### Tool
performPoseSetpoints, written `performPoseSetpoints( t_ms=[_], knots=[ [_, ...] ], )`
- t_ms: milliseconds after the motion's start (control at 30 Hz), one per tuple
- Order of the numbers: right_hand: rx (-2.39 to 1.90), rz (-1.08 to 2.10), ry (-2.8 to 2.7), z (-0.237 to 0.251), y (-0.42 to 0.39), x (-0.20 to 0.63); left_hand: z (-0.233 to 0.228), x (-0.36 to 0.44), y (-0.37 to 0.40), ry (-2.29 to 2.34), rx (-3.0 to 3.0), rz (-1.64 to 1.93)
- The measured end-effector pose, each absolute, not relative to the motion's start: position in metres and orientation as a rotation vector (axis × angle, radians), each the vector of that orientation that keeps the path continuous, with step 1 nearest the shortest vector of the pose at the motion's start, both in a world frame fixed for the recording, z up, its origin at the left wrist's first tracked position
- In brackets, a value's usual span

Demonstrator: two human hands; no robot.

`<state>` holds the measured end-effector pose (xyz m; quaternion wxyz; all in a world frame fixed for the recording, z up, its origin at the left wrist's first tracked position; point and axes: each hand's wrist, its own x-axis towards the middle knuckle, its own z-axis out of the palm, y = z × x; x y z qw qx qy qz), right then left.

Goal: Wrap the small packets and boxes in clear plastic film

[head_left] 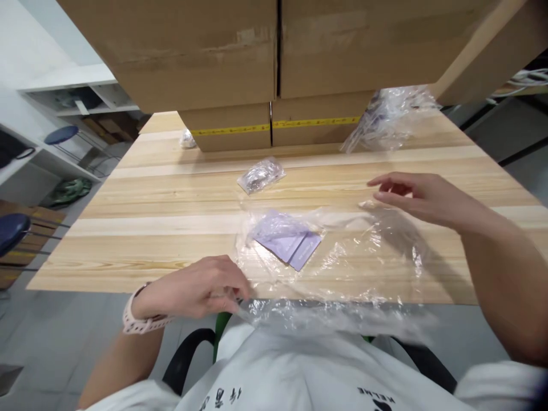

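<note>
Seated at wooden table [141,222], with clear plastic bag [351,257] spread across near middle and drooping past front edge to white shirt [295,371]. Pinching bag's near left corner with left hand [199,285], thumb and fingertips together on film, right at table's front edge. Holding right hand [422,194] by bag's far right side, thumb and index apart; cannot tell whether touching film. Between hands, nearer to left: overlapping purple packets [280,242], at bag's left part, at least partly behind film; cannot tell if inside or underneath.

Most room for moving on left, over wood out to slanting side edge. Narrower on right, between right forearm [492,245] and side edge. Tight at front, with black chair arms [188,354] below on both sides.

Blocked at back by lower cardboard boxes [235,141] with yellow tape [317,123], and higher up by bigger upper boxes [192,63] jutting out over table. Just beyond bag, in line with boxes: small plastic-wrapped packet [261,174]. At back right, beside boxes, crumpled plastic [389,123]; at back left, small plastic scrap [187,138]. Off table on left, blue stools [62,135] and white shelving [68,78].
</note>
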<state>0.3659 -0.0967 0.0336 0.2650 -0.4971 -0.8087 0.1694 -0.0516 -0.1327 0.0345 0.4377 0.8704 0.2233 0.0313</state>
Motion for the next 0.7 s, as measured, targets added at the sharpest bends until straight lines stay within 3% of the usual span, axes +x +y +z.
performPoseSetpoints(
  t_ms=[200, 300, 433, 533, 600, 700],
  knots=[
    [-1.119, 0.585, -2.425, 0.035, -0.123, 0.304, 0.053, -0.043, -0.126, 0.280, 1.955, 0.116],
    [-0.989, 0.743, -2.551, 0.022, -0.107, 0.289, 0.041, -0.031, -0.128, 0.435, 1.972, 0.213],
    [-1.196, 0.367, -2.503, -0.010, -0.058, 0.285, 0.001, -0.016, -0.130, 0.984, 2.232, 0.516],
    [-1.425, 0.045, -2.353, -0.023, -0.041, 0.289, -0.023, -0.011, -0.129, 1.001, 2.369, 0.510],
    [-1.444, 0.061, -2.362, -0.021, -0.049, 0.291, -0.032, -0.008, -0.130, 0.936, 2.416, 0.422],
    [-1.441, 0.335, -2.453, -0.015, -0.077, 0.287, -0.038, -0.003, -0.132, 0.914, 2.483, 0.298]
  ],
)
